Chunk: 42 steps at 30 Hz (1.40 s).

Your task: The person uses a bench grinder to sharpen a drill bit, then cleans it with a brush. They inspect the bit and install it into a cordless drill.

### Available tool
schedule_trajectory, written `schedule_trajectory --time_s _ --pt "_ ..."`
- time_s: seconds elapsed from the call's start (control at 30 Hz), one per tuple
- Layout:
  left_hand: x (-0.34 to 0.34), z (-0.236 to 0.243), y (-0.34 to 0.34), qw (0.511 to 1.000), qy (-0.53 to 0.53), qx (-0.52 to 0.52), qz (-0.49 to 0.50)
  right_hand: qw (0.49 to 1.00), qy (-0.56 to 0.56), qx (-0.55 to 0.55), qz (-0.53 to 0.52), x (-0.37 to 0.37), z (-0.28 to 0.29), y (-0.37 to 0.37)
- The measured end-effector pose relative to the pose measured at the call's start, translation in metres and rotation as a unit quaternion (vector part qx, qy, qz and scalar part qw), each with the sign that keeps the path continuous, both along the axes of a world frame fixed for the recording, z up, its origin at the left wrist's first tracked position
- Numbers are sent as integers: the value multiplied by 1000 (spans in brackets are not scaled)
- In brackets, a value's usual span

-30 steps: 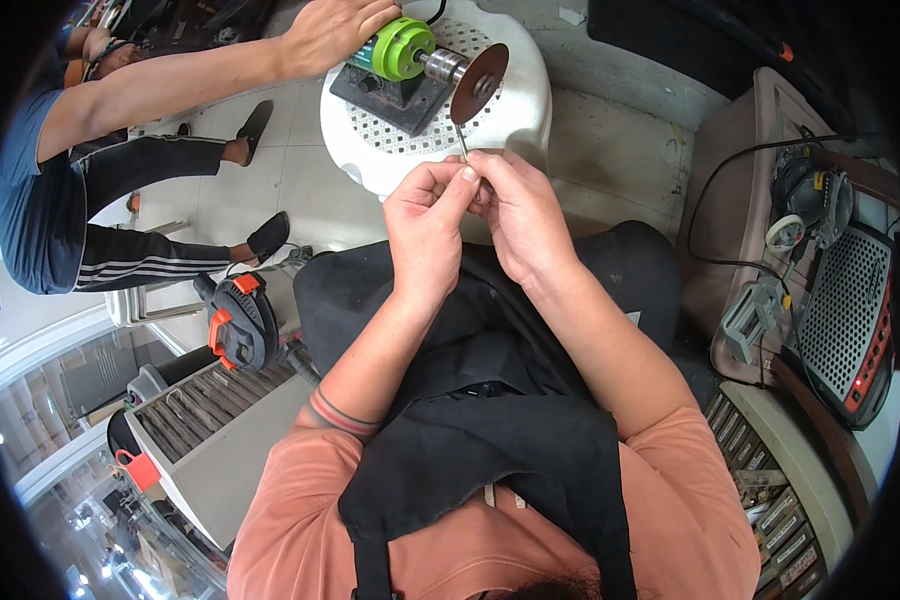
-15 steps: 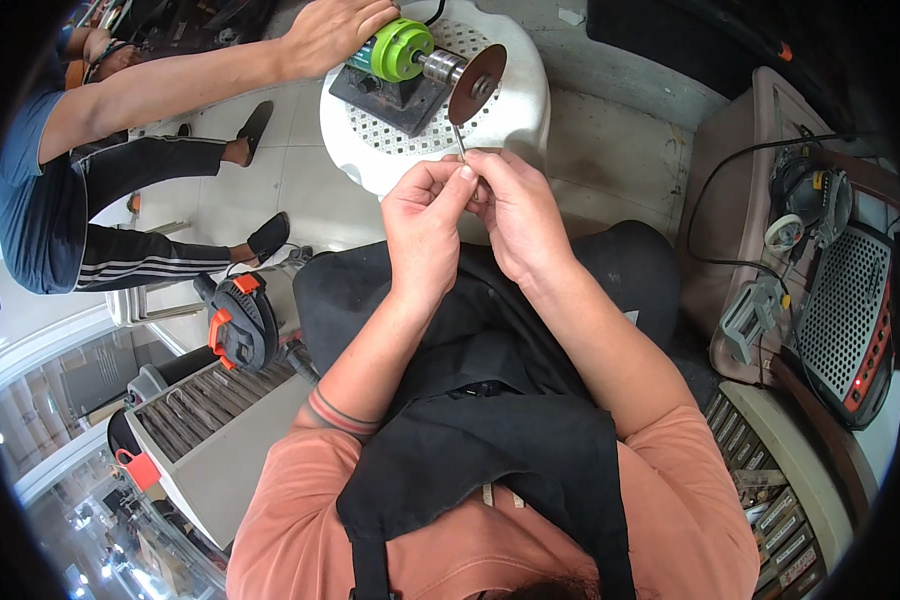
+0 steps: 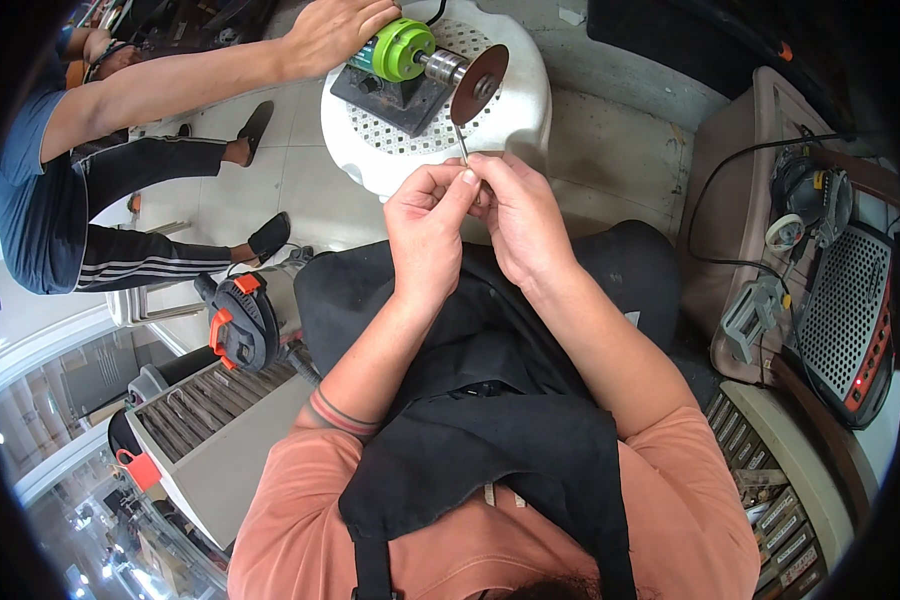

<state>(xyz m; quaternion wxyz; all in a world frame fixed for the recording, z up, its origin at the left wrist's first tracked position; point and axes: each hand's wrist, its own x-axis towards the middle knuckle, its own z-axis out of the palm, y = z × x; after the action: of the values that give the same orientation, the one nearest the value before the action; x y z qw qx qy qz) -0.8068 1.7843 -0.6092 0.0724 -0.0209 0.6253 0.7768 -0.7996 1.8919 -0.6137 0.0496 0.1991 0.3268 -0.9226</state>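
In the head view, the white stool (image 3: 342,152) has a rounded near edge; pale floor tiles (image 3: 605,150) extend to its right. The left hand (image 3: 425,225) and right hand (image 3: 526,215) pinch a thin metal rod (image 3: 463,144), fingers narrow, its tip at the lower rim of the brown disc (image 3: 473,98), contact unclear.

Both forearms (image 3: 368,350) angle forward and inward, the left grip (image 3: 425,215) and right grip (image 3: 520,210) meeting, both pinched.
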Motion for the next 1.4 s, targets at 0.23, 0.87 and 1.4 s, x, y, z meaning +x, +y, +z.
schedule_trajectory --time_s 0.23,0.87,1.4 --pt "0 2 2 1000 -4 6 6 1000 -1 -3 2 0 -1 1" --pt "-1 2 4 1000 -5 17 11 1000 0 -9 -7 -1 -1 0" --pt "-4 4 6 1000 -12 11 18 999 5 -18 -29 -2 -3 -2"
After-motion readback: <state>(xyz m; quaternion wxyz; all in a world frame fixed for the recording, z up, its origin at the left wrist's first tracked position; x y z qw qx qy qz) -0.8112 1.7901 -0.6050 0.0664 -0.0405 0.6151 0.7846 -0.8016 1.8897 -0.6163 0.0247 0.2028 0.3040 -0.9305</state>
